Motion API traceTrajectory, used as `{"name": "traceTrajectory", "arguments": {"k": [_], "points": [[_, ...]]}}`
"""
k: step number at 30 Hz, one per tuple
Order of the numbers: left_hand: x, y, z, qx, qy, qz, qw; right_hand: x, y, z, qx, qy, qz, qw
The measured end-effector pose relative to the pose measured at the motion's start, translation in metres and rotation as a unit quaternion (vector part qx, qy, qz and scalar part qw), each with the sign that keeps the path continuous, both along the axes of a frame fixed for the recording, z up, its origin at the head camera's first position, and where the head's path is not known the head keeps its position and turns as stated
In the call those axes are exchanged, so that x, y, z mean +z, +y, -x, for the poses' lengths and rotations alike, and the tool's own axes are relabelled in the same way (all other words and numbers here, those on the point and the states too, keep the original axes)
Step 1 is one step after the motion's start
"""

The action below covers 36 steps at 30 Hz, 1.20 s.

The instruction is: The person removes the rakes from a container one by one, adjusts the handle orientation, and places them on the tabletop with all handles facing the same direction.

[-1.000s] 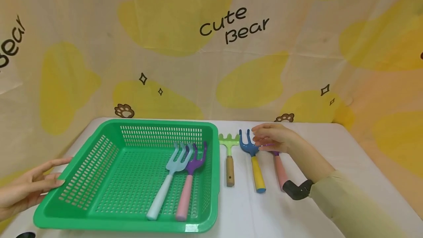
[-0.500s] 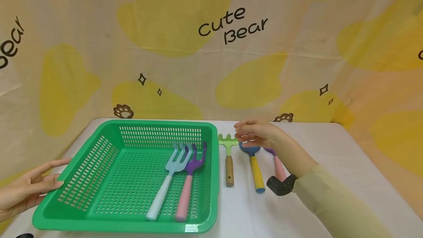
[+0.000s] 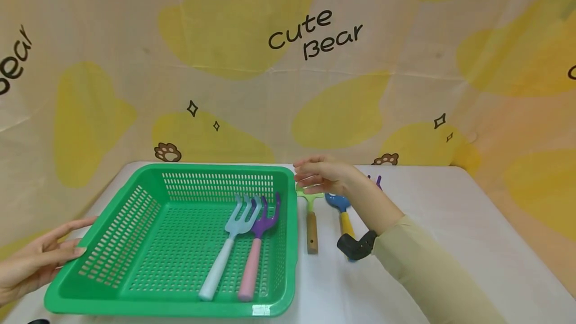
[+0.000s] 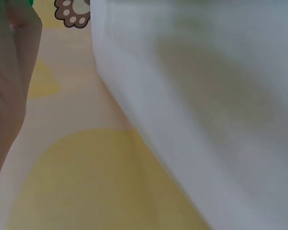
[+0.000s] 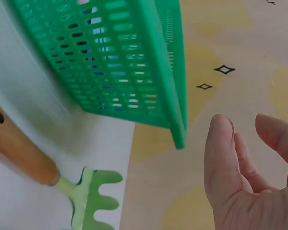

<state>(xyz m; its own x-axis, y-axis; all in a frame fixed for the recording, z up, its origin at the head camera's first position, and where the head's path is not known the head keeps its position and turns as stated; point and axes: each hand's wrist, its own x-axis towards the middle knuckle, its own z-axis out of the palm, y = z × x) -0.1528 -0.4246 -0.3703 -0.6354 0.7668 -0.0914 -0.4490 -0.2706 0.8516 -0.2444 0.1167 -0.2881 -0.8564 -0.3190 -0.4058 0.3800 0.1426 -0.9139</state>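
At the right-hand edge of the table (image 3: 450, 224), in the head view, the right hand (image 3: 326, 174) is hovering over the tines of the green rake (image 3: 312, 231), its fingers relaxed and holding nothing. The rake is lying just outside the basket (image 3: 171, 308), its wooden handle pointing towards the person. The blue fork (image 3: 345, 220) is lying beside it, partly hidden by the arm, and a purple fork (image 3: 379, 182) is showing only its tips behind the wrist. Inside the basket, a pale-blue fork (image 3: 217, 266) is lying with its tines overlapping a pink-handled fork (image 3: 250, 269). The left hand (image 3: 40, 259) is pinching the basket's left rim, thumb on top; keeping that hold firm should stop the basket from sliding.

In the left wrist view, a part of that hand is showing at the edge with a sliver of green above it; its grip is impossible to judge from here.

In the right wrist view, the thumb and fingers are standing apart, touching neither rake nor basket wall. If the rake is what the hand is seeking, lowering onto its neck, closing the fingers there and lifting above the rim would seem best, keeping the tines from catching the perforated wall.
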Motion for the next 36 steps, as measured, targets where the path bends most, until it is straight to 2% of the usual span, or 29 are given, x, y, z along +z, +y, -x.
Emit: {"name": "traceTrajectory", "arguments": {"k": [7,10,14,18,27,36], "points": [[0.002,0.002,0.001,-0.014,0.000,-0.011,0.9998,0.007,-0.014,0.002,-0.002,-0.004,0.012,1.000],[0.003,0.002,0.001,-0.010,0.003,0.005,0.9999,0.007,-0.020,0.002,-0.001,-0.003,0.006,1.000],[0.004,0.001,0.001,0.000,0.007,0.024,0.9997,0.006,-0.029,0.002,0.005,0.002,0.002,1.000],[0.005,0.003,0.001,0.000,0.005,0.019,0.9998,0.006,-0.040,0.001,0.017,0.004,0.003,1.000],[0.008,0.004,0.000,0.006,0.011,0.038,0.9992,0.002,-0.066,-0.001,0.026,-0.010,0.016,0.999],[0.008,0.003,0.001,-0.003,-0.004,0.029,0.9996,-0.004,-0.081,-0.003,0.042,-0.007,0.025,0.999]]}}
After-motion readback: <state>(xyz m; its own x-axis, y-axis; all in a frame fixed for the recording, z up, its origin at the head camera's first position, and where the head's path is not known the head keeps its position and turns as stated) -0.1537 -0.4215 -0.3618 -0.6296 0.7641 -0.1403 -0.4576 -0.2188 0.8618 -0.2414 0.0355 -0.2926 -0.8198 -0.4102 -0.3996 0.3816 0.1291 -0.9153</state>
